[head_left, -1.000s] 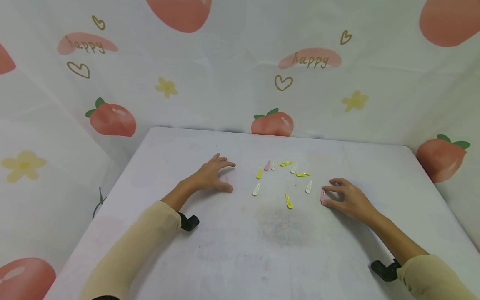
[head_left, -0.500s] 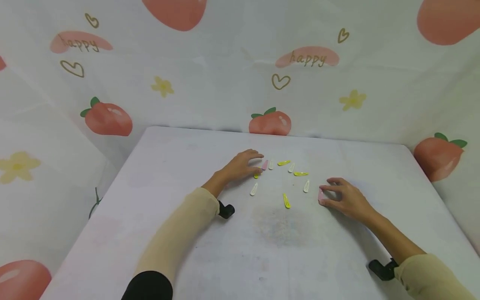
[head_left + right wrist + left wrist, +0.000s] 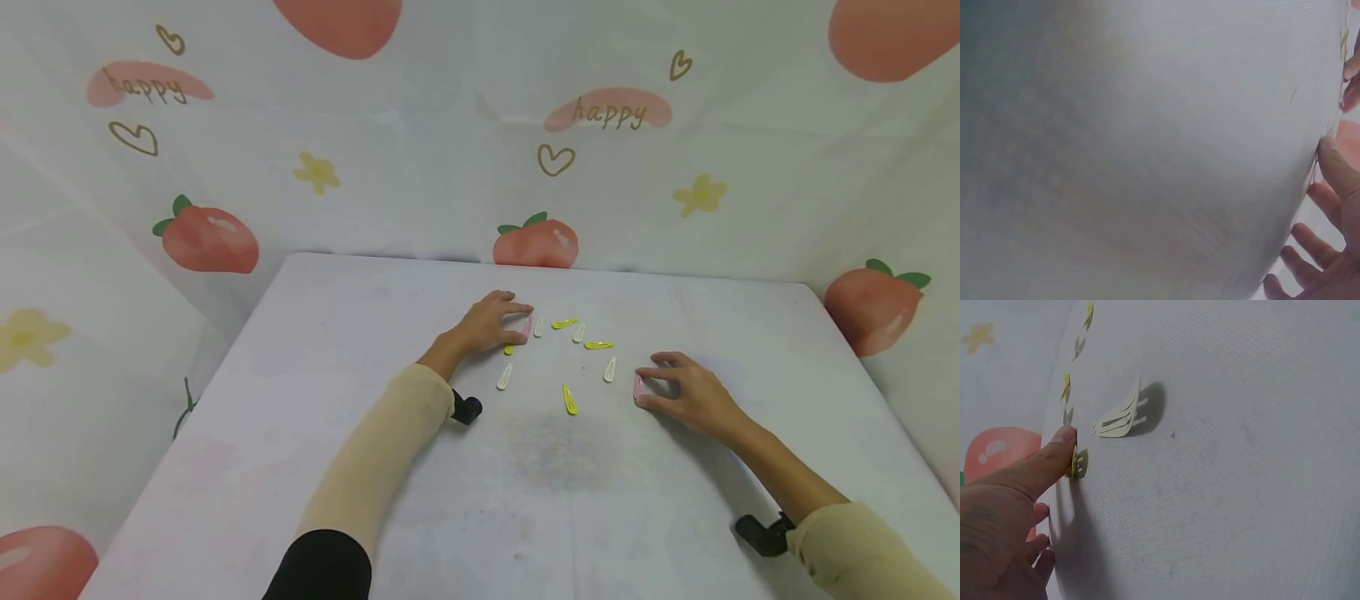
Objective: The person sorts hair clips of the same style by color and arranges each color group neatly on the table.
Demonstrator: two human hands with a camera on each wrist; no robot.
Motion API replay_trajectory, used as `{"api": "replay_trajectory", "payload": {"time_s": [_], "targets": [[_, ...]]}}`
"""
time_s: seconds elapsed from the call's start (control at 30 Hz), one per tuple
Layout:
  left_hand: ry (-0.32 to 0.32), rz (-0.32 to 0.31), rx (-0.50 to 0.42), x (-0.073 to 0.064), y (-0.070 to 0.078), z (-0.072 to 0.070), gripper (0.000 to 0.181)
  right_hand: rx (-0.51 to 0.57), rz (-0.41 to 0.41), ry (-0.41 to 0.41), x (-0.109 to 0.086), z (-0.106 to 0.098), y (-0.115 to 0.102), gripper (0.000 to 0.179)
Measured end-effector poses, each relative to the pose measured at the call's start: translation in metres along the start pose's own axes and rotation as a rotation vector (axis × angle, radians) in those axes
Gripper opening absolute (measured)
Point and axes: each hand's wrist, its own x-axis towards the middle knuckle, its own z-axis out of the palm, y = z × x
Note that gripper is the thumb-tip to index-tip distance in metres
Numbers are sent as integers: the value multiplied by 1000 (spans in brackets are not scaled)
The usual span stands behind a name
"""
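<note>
Toward the back of the table, my left hand (image 3: 486, 325) pinches a pink snap hair clip (image 3: 528, 327) between thumb and index finger. A yellow hair clip (image 3: 1075, 464) lies partly covered below the left thumb, and a white hair clip (image 3: 1117, 420) is nearer the wrist. The left hand hides its pink clip in the left wrist view. Further right, my right hand (image 3: 693, 396) holds another pink hair clip (image 3: 639, 388) by its ends, thumb and index finger against it, close to the tabletop. The other right fingers are spread in the right wrist view.
Between the hands lie several more clips: white ones (image 3: 579, 332), (image 3: 610, 369) and yellow ones (image 3: 598, 345), (image 3: 570, 400). The white table (image 3: 450, 517) meets a fruit-printed cloth backdrop (image 3: 420, 167) at its far edge.
My left hand has moved right and away from me, from over one pink clip to another pink clip beside the white one. The right hand has stayed at its pink clip.
</note>
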Motion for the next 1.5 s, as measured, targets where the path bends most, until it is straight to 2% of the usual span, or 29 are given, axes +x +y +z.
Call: {"api": "replay_trajectory", "payload": {"time_s": [0.27, 0.4, 0.5, 0.67, 0.83, 0.97, 1.23, 1.33, 1.5], "targets": [[8, -11, -3, -3, 0, -1, 54, 1, -2, -8, 1, 0, -1, 51], [27, -8, -58, -10, -1, -5, 54, -2, -9, -10, 1, 1, -2, 50], [52, 1, -90, -20, -5, -11, 53, -9, -13, -12, 1, 1, -3, 50], [87, 6, -86, -42, -20, -21, 52, -20, -12, -16, -1, 0, -5, 50], [73, -13, -57, -64, -35, -24, 53, -36, -18, -5, -1, -1, -5, 49], [77, 16, -64, -79, -40, -23, 52, -44, -21, 0, -1, -1, -4, 48], [115, 96, -46, -99, -45, -16, 53, -53, -7, -5, 0, 0, -3, 50], [118, 100, -41, -105, -47, -16, 53, -51, -6, -6, 0, 0, -4, 50], [120, 67, -63, -114, -51, -14, 53, -49, -37, 13, -1, 0, -5, 48]]}}
